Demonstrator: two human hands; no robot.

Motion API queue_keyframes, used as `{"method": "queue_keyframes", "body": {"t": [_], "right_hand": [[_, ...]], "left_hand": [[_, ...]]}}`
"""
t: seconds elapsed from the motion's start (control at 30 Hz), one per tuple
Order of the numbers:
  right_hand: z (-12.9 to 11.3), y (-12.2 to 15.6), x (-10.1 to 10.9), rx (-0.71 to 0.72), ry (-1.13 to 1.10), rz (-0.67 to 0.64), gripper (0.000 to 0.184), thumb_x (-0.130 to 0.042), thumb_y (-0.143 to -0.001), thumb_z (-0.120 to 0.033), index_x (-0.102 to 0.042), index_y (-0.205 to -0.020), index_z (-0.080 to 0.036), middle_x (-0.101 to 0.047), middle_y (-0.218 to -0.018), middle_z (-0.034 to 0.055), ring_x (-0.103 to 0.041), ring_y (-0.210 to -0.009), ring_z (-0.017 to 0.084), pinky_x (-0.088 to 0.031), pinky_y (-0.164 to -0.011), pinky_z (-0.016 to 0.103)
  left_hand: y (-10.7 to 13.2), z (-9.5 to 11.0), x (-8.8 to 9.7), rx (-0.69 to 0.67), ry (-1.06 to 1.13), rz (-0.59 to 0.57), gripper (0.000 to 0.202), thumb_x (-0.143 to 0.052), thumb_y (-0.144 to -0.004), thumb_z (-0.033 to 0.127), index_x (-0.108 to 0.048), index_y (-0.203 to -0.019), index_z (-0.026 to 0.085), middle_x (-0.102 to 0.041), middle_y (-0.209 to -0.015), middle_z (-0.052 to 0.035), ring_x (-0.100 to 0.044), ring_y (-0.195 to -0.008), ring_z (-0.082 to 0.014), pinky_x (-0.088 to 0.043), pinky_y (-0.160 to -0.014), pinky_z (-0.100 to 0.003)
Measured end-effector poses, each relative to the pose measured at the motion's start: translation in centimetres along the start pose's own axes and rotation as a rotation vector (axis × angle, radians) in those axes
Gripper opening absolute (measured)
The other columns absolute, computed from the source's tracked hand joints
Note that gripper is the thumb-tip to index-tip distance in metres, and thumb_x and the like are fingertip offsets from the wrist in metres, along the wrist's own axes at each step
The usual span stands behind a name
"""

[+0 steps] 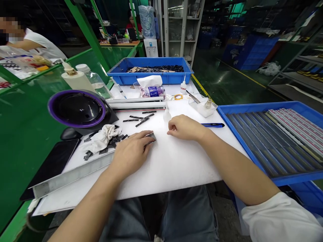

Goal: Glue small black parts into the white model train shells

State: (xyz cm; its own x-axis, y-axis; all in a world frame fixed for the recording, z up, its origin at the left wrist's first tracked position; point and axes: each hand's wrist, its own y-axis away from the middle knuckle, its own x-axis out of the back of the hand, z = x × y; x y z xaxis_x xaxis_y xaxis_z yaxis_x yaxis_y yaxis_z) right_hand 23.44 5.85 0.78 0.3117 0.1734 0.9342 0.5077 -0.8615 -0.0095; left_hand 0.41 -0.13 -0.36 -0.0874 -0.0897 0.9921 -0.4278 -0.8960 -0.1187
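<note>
The left hand (131,152) holds the metal channel (74,175) slanting from lower left to centre, while the right hand (186,127), grip narrow, contents unclear, could topple the adjacent dropper bottle (167,116) by swinging left.

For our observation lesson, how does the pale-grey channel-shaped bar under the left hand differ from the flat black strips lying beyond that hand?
The grey bar is much longer than the black strips. The left hand holds the bar; no hand touches the strips. All are straight and narrow.
</note>
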Motion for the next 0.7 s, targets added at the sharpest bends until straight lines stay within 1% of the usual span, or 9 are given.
{"method": "queue_keyframes", "body": {"t": [0.07, 0.17, 0.27, 0.33, 0.4, 0.47, 0.57, 0.63, 0.7], "right_hand": [[-0.7, 0.0, -0.1, -0.053, 0.057, 0.001, 0.016, -0.067, -0.084, -0.034, -0.071, -0.082, -0.019, -0.072, -0.09, 0.0063, -0.063, -0.082, 0.02, -0.04, -0.065, 0.028], [-1.2, -0.1, -0.1, -0.05, 0.124, -0.018, 0.01, -0.066, -0.084, -0.026, -0.073, -0.081, -0.019, -0.074, -0.09, 0.0085, -0.065, -0.083, 0.022, -0.039, -0.065, 0.03], [-0.7, -0.1, 0.3, -0.011, 0.11, -0.012, 0.012, -0.064, -0.085, -0.021, -0.075, -0.081, -0.018, -0.074, -0.088, 0.0091, -0.065, -0.084, 0.022, -0.042, -0.069, 0.03], [0.1, -0.1, 0.7, 0.014, 0.07, 0.094, 0.015, -0.061, -0.088, -0.023, -0.075, -0.084, -0.018, -0.074, -0.089, 0.0083, -0.065, -0.085, 0.02, -0.043, -0.073, 0.029], [0.9, -0.1, 1.2, 0.024, 0.02, 0.286, 0.017, -0.059, -0.09, -0.023, -0.074, -0.085, -0.017, -0.073, -0.09, 0.0073, -0.064, -0.085, 0.019, -0.043, -0.077, 0.029], [1.7, -0.1, 1.7, -0.004, -0.042, 0.462, 0.017, -0.059, -0.089, -0.023, -0.073, -0.082, -0.016, -0.072, -0.085, 0.0057, -0.062, -0.079, 0.017, -0.043, -0.075, 0.028], [2.4, 0.1, 2.1, -0.069, -0.159, 0.589, 0.015, -0.062, -0.086, -0.023, -0.073, -0.078, -0.017, -0.07, -0.071, 0.0016, -0.06, -0.068, 0.014, -0.043, -0.07, 0.027], [2.7, 0.3, 2.3, -0.08, -0.225, 0.614, 0.014, -0.063, -0.085, -0.024, -0.074, -0.078, -0.018, -0.071, -0.07, 0.0, -0.061, -0.064, 0.013, -0.044, -0.069, 0.026], [2.8, 0.4, 2.5, -0.078, -0.268, 0.621, 0.013, -0.064, -0.084, -0.023, -0.076, -0.08, -0.019, -0.074, -0.073, 0.0, -0.064, -0.066, 0.014, -0.046, -0.07, 0.026]], "left_hand": [[0.2, 0.1, 0.0, -0.013, -0.005, 0.024, 0.036, -0.039, -0.096, 0.032, -0.071, -0.112, 0.029, -0.059, -0.138, 0.0037, -0.062, -0.116, -0.0264, -0.057, -0.085, -0.042], [0.8, 0.1, 0.1, -0.045, -0.025, 0.055, 0.034, -0.045, -0.093, 0.031, -0.07, -0.114, 0.022, -0.058, -0.14, -0.0031, -0.06, -0.12, -0.0297, -0.056, -0.091, -0.046], [1.0, 0.8, 0.1, -0.096, -0.069, 0.056, 0.035, -0.05, -0.09, 0.028, -0.067, -0.116, 0.013, -0.055, -0.142, -0.0121, -0.057, -0.123, -0.0328, -0.052, -0.098, -0.049], [0.5, 2.2, -0.1, -0.123, -0.093, 0.054, 0.033, -0.052, -0.089, 0.027, -0.067, -0.112, 0.009, -0.05, -0.146, -0.0182, -0.054, -0.127, -0.035, -0.05, -0.101, -0.051], [-0.4, 4.6, -0.6, -0.159, -0.093, 0.058, 0.029, -0.054, -0.089, 0.028, -0.067, -0.106, 0.008, -0.044, -0.149, -0.0225, -0.05, -0.13, -0.0365, -0.049, -0.102, -0.05], [-1.5, 7.2, -0.9, -0.242, -0.082, 0.069, 0.03, -0.053, -0.09, 0.026, -0.066, -0.109, 0.006, -0.039, -0.152, -0.0246, -0.047, -0.134, -0.037, -0.048, -0.103, -0.05], [-2.1, 9.6, -0.8, -0.351, -0.093, 0.107, 0.034, -0.049, -0.09, 0.02, -0.062, -0.117, 0.004, -0.034, -0.155, -0.0241, -0.037, -0.141, -0.0377, -0.041, -0.11, -0.053], [-0.9, 8.9, -0.1, -0.386, -0.091, 0.131, 0.033, -0.048, -0.091, 0.022, -0.063, -0.116, 0.007, -0.033, -0.156, -0.0204, -0.034, -0.143, -0.037, -0.038, -0.113, -0.054], [1.5, 6.3, 0.8, -0.407, -0.071, 0.164, 0.031, -0.047, -0.092, 0.02, -0.063, -0.118, 0.014, -0.039, -0.155, -0.0135, -0.037, -0.142, -0.0336, -0.037, -0.115, -0.055]]}}
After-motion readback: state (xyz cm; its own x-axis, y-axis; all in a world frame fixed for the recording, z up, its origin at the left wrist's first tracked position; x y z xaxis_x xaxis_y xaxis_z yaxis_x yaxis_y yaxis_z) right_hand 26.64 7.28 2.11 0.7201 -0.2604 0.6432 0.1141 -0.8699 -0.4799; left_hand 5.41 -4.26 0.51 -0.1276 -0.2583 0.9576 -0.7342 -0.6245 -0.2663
